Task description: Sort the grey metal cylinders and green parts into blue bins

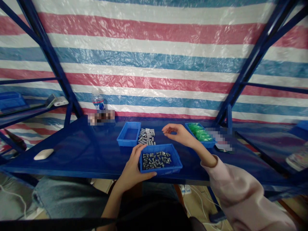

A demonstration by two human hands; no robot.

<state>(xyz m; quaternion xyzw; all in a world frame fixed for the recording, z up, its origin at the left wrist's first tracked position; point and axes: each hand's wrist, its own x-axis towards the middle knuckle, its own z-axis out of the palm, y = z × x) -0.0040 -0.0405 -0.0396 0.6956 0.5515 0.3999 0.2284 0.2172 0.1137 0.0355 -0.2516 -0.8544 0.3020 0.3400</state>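
Observation:
My left hand (pixel 135 164) grips the left side of a blue plastic bin (pixel 176 165) at the table's front edge, with the thumb along its near rim. Many small metal screw-like pieces (pixel 156 160) lie inside that bin. My right hand (pixel 179 134) hovers beyond the bin's far right side, fingers curved and thumb a little apart, with nothing visible in it. A pile of short silver metal cylinders (pixel 147 136) lies on the table behind the bin. To the left of the pile stands another blue bin (pixel 127 142), with no contents showing.
A blue bin (pixel 210 144) of green plastic-wrapped items (pixel 199 132) stands right, beside a blurred object. On the blue table (pixel 84 150), a white computer mouse (pixel 43 154) lies left and a bottle (pixel 98 102) stands at the back. Blue metal frame posts (pixel 245 70) flank the table.

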